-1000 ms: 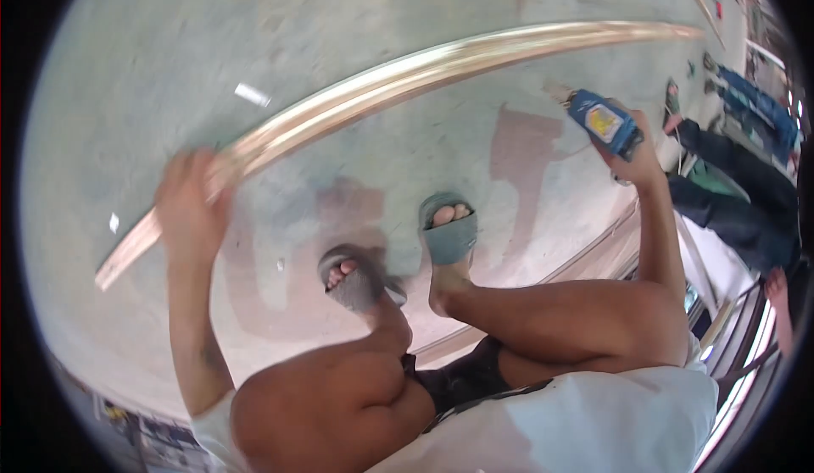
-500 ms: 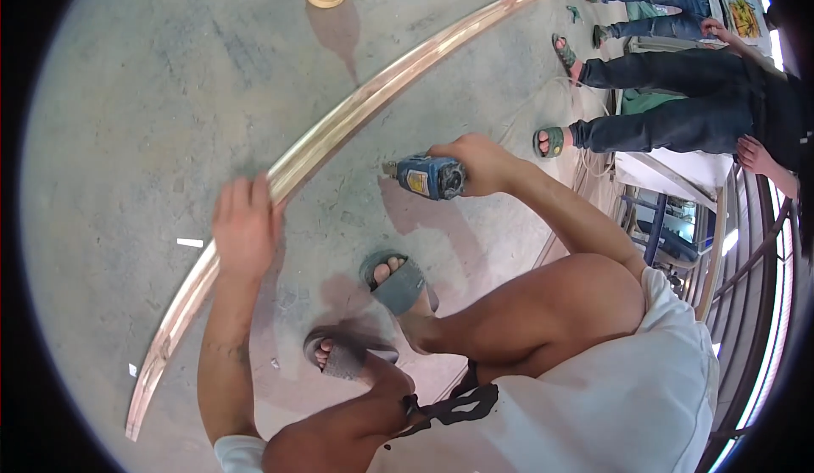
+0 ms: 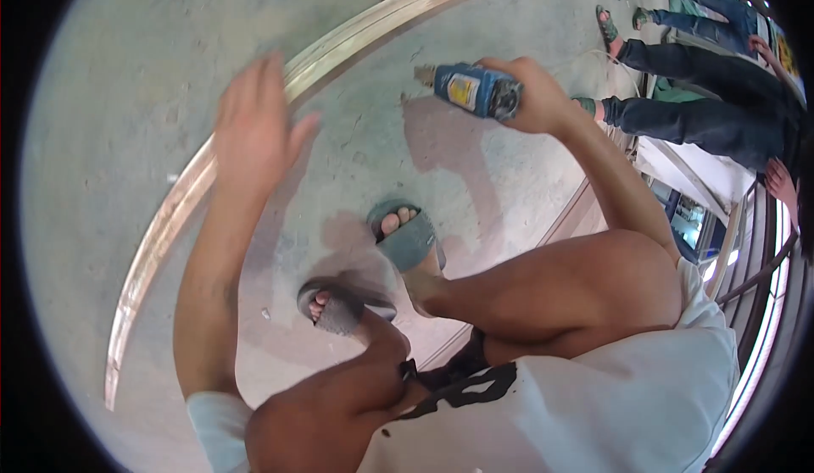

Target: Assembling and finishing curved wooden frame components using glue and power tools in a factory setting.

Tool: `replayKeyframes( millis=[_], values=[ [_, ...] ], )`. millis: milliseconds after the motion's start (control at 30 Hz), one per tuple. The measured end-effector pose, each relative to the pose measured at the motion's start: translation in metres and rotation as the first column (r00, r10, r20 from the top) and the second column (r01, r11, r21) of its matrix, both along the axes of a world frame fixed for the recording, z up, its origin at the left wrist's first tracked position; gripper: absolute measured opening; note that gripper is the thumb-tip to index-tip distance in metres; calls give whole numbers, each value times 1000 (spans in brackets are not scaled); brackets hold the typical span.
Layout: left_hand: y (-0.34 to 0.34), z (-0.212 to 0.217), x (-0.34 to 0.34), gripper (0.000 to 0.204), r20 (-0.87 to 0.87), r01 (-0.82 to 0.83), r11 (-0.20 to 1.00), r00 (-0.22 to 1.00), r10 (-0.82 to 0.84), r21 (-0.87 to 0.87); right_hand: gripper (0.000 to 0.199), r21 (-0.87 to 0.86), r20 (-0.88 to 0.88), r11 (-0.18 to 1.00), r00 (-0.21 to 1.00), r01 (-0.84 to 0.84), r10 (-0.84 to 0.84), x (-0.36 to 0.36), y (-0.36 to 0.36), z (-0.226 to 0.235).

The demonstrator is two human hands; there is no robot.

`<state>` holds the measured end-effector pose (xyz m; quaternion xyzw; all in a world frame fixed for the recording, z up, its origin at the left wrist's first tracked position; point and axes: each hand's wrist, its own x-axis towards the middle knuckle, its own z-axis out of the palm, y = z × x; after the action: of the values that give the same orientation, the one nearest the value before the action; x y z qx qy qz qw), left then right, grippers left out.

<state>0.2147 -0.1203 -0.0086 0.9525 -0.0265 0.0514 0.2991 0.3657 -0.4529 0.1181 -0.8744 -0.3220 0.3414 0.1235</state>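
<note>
On the left, the long, glossy wood-toned strip lies on the concrete floor, curving past the left hand and out at the top. A moment ago that hand was bent over the strip; now its fingers are straightened and its thumb juts wide, so it no longer grips, though blur hides whether it touches. Right of it, the right hand is wrapped around a blue power tool, apparently a nail gun, its metal nose pointing left, apart from the strip.
</note>
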Motion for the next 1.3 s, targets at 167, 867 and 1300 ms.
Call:
replayKeyframes(
  millis=[167,867,1300],
  values=[
    [-12,-8,26,48,-62,53,995,997,-48,79,46,2,58,999,998,-37,36,-1,14,-2],
    [-30,-19,23,27,-36,41,991,999,-37,124,51,-159,143,909,901,-386,408,26,88,-11],
    [-30,-22,24,20,-43,56,991,998,-51,120,46,-161,119,905,903,-393,414,39,102,-13]
  ],
)
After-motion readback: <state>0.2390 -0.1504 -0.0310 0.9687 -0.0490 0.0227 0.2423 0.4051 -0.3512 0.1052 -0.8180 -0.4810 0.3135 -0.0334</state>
